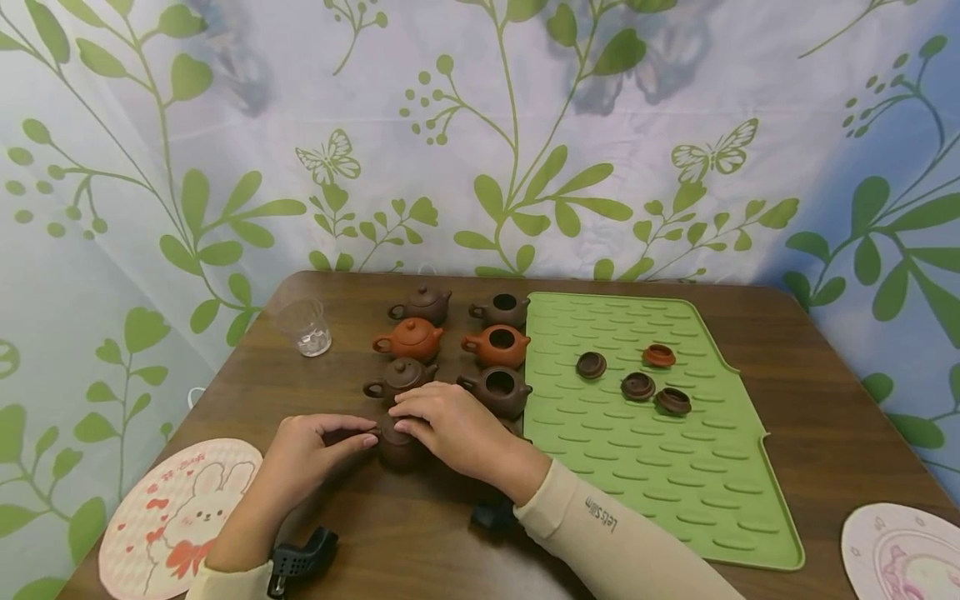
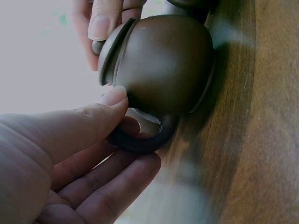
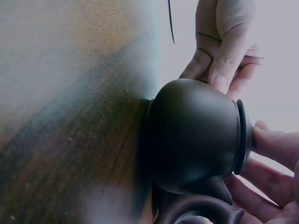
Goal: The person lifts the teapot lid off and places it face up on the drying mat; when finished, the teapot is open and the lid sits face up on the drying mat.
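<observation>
My left hand [image 1: 311,457] pinches the handle of a small dark brown teapot [image 1: 397,454] at the near end of the left row. In the left wrist view its thumb lies by the rim, above the handle. From the other side my right hand [image 1: 459,427] reaches over the pot and pinches the knob of its lid [image 3: 243,137]. That lid [image 2: 112,53] sits at the mouth, slightly tilted in the left wrist view. Behind it in the row stand a brown teapot [image 1: 405,379], an orange teapot [image 1: 412,340] and a dark teapot [image 1: 424,307], all lidded.
Right of that row stand lidless teapots, among them an orange one [image 1: 491,354]; the nearest is mostly hidden by my right hand. A green mat [image 1: 600,500] bears several loose lids [image 1: 637,386]. A clear glass [image 1: 313,340] and a rabbit placemat [image 1: 198,517] lie left.
</observation>
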Demonstrator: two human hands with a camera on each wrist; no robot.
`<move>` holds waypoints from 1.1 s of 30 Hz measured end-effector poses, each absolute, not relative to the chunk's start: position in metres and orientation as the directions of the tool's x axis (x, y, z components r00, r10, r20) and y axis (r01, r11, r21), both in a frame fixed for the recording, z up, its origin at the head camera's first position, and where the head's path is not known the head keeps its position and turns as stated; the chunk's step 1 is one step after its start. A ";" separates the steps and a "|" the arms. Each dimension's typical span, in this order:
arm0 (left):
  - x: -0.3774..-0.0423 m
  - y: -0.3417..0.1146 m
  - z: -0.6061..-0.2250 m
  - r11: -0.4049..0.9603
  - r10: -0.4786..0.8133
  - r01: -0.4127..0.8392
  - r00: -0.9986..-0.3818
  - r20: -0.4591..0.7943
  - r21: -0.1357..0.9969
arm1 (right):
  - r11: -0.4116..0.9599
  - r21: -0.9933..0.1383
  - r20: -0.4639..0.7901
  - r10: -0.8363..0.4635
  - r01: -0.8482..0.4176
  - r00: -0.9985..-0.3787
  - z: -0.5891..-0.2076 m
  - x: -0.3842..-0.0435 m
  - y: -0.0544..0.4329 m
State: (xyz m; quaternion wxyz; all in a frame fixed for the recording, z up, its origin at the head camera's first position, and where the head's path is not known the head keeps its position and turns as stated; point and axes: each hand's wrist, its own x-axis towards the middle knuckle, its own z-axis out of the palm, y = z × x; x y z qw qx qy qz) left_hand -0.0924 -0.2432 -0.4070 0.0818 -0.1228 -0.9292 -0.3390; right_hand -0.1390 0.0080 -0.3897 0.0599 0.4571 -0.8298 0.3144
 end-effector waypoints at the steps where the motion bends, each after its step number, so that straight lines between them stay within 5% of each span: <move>1: -0.092 -0.243 -0.407 0.739 0.173 0.285 -0.956 0.237 0.610 | 0.376 -0.465 0.399 -0.719 -0.801 -0.569 -0.390 -0.139 0.008; 8: -0.092 -0.243 -0.407 0.740 0.171 0.286 -0.955 0.241 0.609 | 0.335 -0.456 0.473 -0.693 -0.824 -0.544 -0.388 -0.141 0.009; 17: -0.092 -0.244 -0.407 0.737 0.161 0.268 -0.961 0.224 0.620 | 0.312 -0.546 0.452 -0.672 -0.778 -0.587 -0.384 -0.140 0.011; 26: -0.093 -0.244 -0.408 0.727 0.160 0.261 -0.964 0.214 0.635 | 0.276 -0.809 0.252 -0.635 -0.519 -0.730 -0.379 -0.139 0.014; 33: -0.093 -0.244 -0.409 0.730 0.168 0.275 -0.960 0.226 0.625 | 0.141 -0.904 0.217 -0.660 -0.403 -0.719 -0.375 -0.142 0.020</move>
